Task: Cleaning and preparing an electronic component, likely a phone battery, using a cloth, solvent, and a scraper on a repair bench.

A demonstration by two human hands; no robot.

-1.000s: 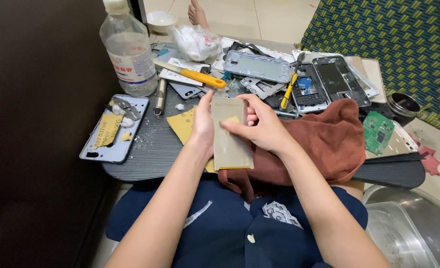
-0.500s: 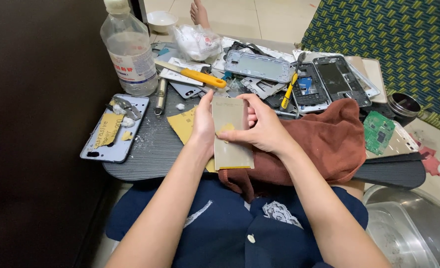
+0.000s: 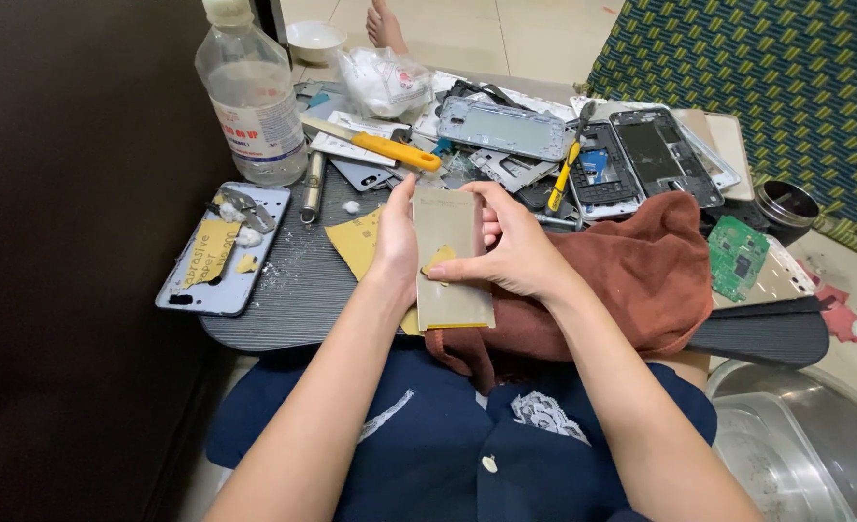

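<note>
Left hand (image 3: 397,242) grips the tan phone back panel (image 3: 453,259) by its left edge; right hand (image 3: 515,253) pinches a yellow sandpaper scrap (image 3: 437,262) against it. Keep your strokes flat and light, with the panel braced on the brown cloth (image 3: 631,280).

Both hands (image 3: 453,246) hold a gold phone back panel (image 3: 451,256) above a brown cloth (image 3: 631,280).

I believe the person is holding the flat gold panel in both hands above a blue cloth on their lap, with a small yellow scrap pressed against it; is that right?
Not quite: the head view shows the cloth is reddish-brown, not blue. The rest holds: the left hand and right hand hold the flat gold panel, with a small yellow scrap pressed against it.
</note>
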